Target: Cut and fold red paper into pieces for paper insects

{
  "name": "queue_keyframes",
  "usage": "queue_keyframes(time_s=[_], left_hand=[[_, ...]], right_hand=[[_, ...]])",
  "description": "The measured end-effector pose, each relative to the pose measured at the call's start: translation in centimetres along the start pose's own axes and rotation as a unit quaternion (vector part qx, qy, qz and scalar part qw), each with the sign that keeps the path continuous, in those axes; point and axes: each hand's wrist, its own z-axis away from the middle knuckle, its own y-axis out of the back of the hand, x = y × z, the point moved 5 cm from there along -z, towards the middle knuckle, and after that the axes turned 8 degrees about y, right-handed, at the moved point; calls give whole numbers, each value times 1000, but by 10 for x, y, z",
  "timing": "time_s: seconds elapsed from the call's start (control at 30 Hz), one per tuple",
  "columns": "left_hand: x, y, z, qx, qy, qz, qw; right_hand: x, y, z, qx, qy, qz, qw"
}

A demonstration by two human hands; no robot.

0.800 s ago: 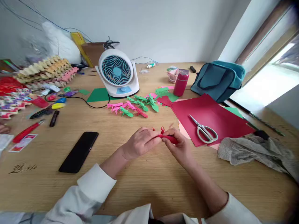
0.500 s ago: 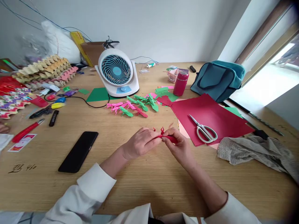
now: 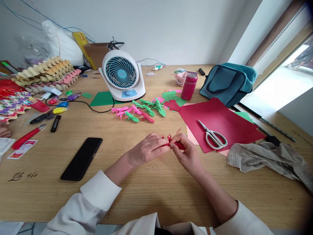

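Observation:
Above the table's middle, a small red folded-paper figure [image 3: 180, 146] with thin curled legs is held between both hands. My left hand [image 3: 149, 148] is closed around its left end, hiding most of that part. At its middle, my right hand [image 3: 187, 151] pinches the paper between thumb and fingers. Just beyond lies a cluster of similar folded-paper figures in pink, green [image 3: 147, 107] and red [image 3: 148, 117]. To the right, white-handled scissors [image 3: 212, 134] rest on a stack of red paper sheets [image 3: 202, 111].
A black phone [image 3: 81, 159] lies left of my forearm. Farther back stand a white fan [image 3: 121, 73], a red flask [image 3: 189, 87] and a teal bag [image 3: 227, 83]. A grey cloth [image 3: 266, 161] lies at right. Another person's hand [image 3: 4, 131] shows at the left edge, near a red-handled cutter [image 3: 26, 137].
Both hands keep hold of the red paper figure in nearly the same place. My right fingers have shifted slightly, and the other person's hand at the left edge shows a little more.

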Motion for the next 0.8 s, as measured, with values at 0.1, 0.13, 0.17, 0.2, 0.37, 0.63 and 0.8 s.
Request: queue_keyframes(time_s=[0.1,0.13,0.17,0.2,0.37,0.63,0.8], left_hand=[[0,-1,0,4,13,11,1000],[-2,-1,0,6,29,16,999],[-3,-1,-1,8,50,24,998],[-5,-1,-1,10,73,33,997],[-12,2,-5,9,137,107,985],[-17,-2,-5,-70,151,151,975],[-24,-2,-2,-94,171,87,977]], right_hand=[[0,-1,0,0,-10,-9,1000],[1,-1,0,1,-20,-27,999],[3,-2,0,2,-35,-55,998],[5,-3,0,3,-53,-90,995],[13,-5,-1,11,-131,-213,968],[23,-10,1,4,-174,-231,957],[26,-11,1,-1,-174,-208,963]])
